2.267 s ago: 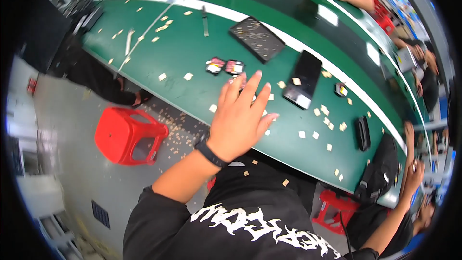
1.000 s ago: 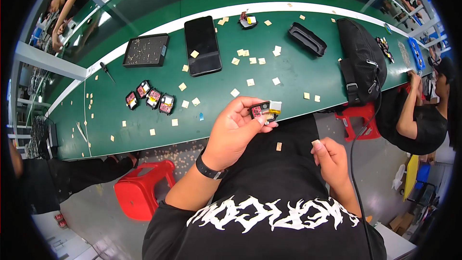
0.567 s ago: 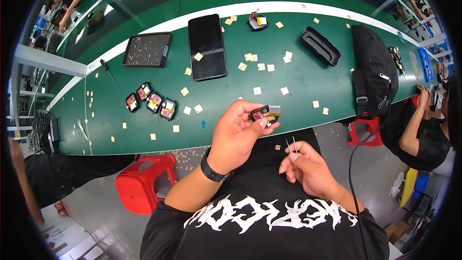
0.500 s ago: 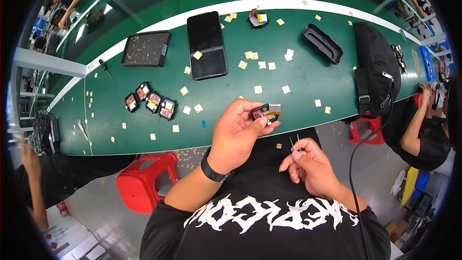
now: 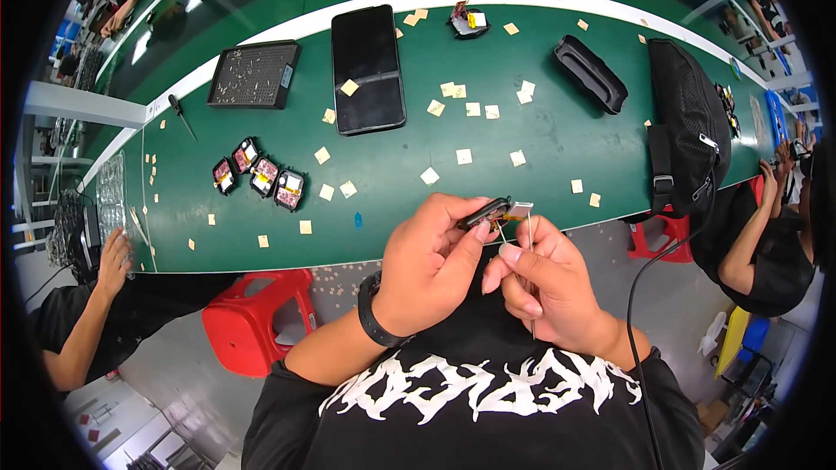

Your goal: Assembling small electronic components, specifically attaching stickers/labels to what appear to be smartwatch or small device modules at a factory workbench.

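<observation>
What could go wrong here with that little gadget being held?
The tweezers in the right hand are very close to the silver piece on the small black unit, so a slip might scratch it. The left hand holds the unit up near the front edge of the green table, so a loose grip could perhaps let it fall.

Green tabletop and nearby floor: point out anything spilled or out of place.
Small tan squares lie scattered across the green tabletop, one on the black slab; tan bits litter the floor by the red stool. Strewn loosely, they look dropped.
</observation>
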A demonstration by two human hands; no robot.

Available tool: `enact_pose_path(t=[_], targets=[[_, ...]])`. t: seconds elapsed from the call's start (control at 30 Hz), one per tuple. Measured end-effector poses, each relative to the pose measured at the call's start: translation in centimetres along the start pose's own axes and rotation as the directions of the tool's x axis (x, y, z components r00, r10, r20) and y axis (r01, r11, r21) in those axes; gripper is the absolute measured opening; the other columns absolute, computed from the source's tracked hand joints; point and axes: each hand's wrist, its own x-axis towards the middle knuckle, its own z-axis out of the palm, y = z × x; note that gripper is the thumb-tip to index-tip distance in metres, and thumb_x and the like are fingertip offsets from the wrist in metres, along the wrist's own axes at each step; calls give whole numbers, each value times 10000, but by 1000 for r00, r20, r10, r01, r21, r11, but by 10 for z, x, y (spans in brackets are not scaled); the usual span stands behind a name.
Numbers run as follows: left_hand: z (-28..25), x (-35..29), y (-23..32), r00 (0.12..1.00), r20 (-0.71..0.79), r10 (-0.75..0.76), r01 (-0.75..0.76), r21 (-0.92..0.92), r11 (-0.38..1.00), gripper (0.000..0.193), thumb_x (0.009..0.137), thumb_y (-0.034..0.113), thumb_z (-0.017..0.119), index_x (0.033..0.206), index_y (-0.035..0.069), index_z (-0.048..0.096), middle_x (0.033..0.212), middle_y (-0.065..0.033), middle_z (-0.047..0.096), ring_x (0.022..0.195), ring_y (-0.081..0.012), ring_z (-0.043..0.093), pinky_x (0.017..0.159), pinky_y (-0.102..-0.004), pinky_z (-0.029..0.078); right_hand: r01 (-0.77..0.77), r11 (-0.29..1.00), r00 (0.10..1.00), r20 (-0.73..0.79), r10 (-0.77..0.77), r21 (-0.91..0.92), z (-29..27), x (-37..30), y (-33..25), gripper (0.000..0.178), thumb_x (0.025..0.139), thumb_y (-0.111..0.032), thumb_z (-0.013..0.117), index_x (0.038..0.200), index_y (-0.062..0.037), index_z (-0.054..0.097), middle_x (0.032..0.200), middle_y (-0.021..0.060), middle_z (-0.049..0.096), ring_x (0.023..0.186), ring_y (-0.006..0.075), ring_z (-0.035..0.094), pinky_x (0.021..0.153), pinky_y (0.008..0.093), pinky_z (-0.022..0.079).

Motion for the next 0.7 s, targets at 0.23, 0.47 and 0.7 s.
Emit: enact_pose_path(t=[0.23,0.47,0.7], targets=[[9,3,5,997,-62,-40,29,-183,983,201,1007,-13,536,1202,-48,500,1181,-158,643,1060,-197,667,916,-328,572,220,972,974,-29,-223,-88,-5,1,15,197,1020,-67,547,982,-125,363,840,213,661,413,64,391,389,216,299],[14,-1,13,988,-34,-148,123,-397,910,198,1010,-9,523,1200,-51,483,1184,-153,620,1099,-176,640,954,-329,571,415,797,903,95,-418,-439,-23,-19,15,232,981,-5,597,1138,-37,429,828,95,640,599,74,565,519,208,429],[20,-8,15,989,-2,-151,140,-367,920,196,997,-20,543,1183,-54,492,1162,-151,630,1049,-159,649,929,-312,568,508,464,774,148,-616,-726,-16,-11,-13,301,888,34,710,1173,50,613,733,0,600,608,26,504,519,199,378]])
